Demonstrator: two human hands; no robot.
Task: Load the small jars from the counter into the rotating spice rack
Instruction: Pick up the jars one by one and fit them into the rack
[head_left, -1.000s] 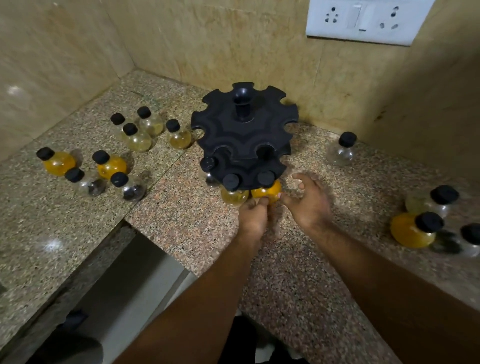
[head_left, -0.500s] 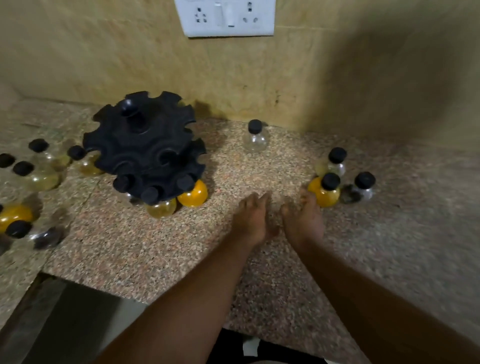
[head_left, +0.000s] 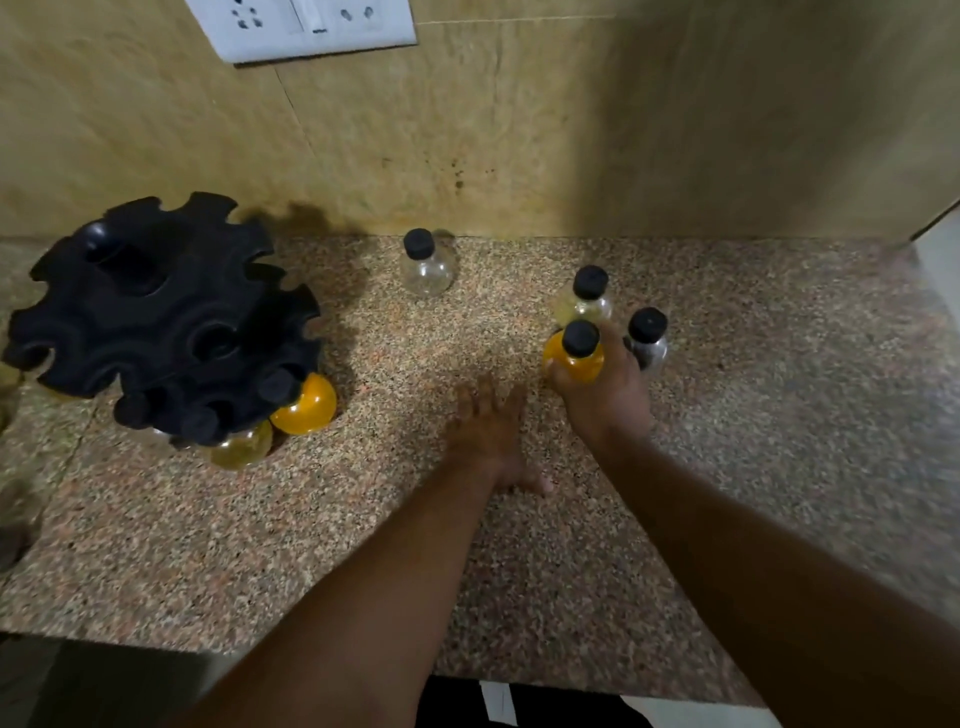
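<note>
The black two-tier spice rack (head_left: 156, 317) stands at the left of the granite counter. Its lower tier holds an orange jar (head_left: 306, 405), a pale yellow jar (head_left: 244, 447) and another whose contents are hidden. My right hand (head_left: 605, 395) is wrapped around an orange jar with a black cap (head_left: 574, 353) on the counter at the right. A pale yellow jar (head_left: 584, 301) and a dark jar (head_left: 648, 340) stand just behind it. A clear jar (head_left: 427, 265) sits near the wall. My left hand (head_left: 491, 431) rests flat on the counter, holding nothing.
A tiled wall with a white socket plate (head_left: 311, 26) rises behind the counter (head_left: 779, 415). The counter's front edge runs along the bottom. Blurred jars lie at the far left edge (head_left: 13, 514).
The view swung right. Both hands left the rack's front and moved right; my right hand has closed around the orange jar, while my left hand settled flat on the counter.
</note>
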